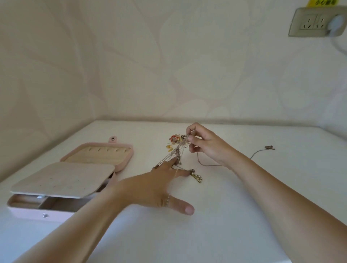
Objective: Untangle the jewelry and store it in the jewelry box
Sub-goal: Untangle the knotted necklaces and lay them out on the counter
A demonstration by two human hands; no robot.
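The jewelry box (26,211) on the left is pale pink outside, with tan lining and silvery snaps. The tangle of jewelry (176,144) mixes dull silver-brown chains with yellow-gold pieces and one orange-red loop. The table (225,215) is plain white. The wall (169,65) is cream with faint, large leaf shapes. At the far right, the socket plate (311,22) is grey-green under a yellow label (322,2).

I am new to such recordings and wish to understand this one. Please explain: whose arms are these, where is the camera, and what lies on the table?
There is no machine here. A person wears one camera on the head, so you look down along their own two arms. The left hand has its fingers spread and presses chains onto the white table. The right hand pinches the top of the tangle of jewelry. An open pink jewelry box stands on the left. A small pendant on a thin cord lies on the right.
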